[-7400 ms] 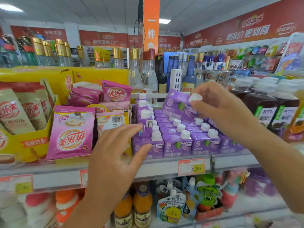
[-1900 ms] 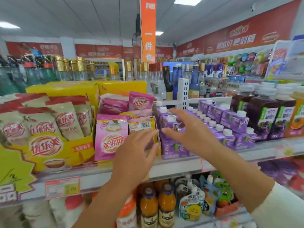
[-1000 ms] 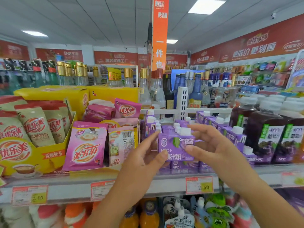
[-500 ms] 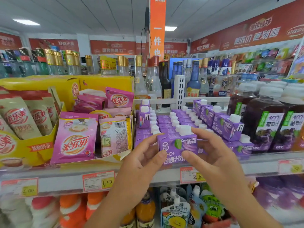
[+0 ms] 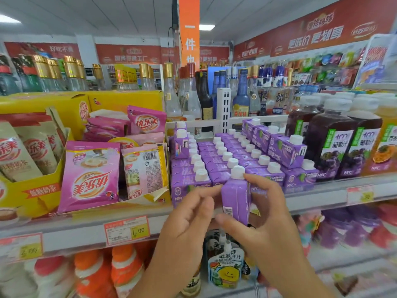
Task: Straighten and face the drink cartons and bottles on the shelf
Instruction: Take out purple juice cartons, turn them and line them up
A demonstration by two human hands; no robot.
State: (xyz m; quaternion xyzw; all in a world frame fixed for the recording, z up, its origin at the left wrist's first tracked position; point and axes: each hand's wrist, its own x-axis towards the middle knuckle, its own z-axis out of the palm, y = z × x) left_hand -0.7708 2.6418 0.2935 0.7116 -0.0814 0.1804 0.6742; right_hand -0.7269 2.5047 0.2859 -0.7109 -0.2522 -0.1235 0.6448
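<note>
**Purple juice carton [image 5: 235, 198] held in front of the shelf, narrow side showing**

A person's right hand [image 5: 266, 224] grasps one small purple carton with a white screw cap. The fingers curl over its far side and the thumb presses its lower near corner. The carton is upright, lifted just in front of the shelf edge [image 5: 322, 191], before the front row of matching purple cartons [image 5: 223, 158]. Only its narrow side, with a barcode near the bottom, faces the camera; the printed front is turned away. The left hand [image 5: 189, 216] has loosely curled fingers, and its index fingertip touches the carton's upper left edge. Whether that hand actually grips cannot be told.

Both hands hide parts of the front-row cartons. A few more purple cartons [image 5: 283, 147] lie tilted on top of the rows at the right. Beside them stand dark grape juice bottles [image 5: 332, 145], the outermost cut off by the frame. Pink drink-mix sachets [image 5: 92, 177] fill the left side. One price tag [image 5: 127, 230] reads 1.00; another [image 5: 359, 194] is too blurred to read. On the lower shelf, a cartoon-faced pouch [image 5: 225, 268] is partly covered by the wrists.
</note>
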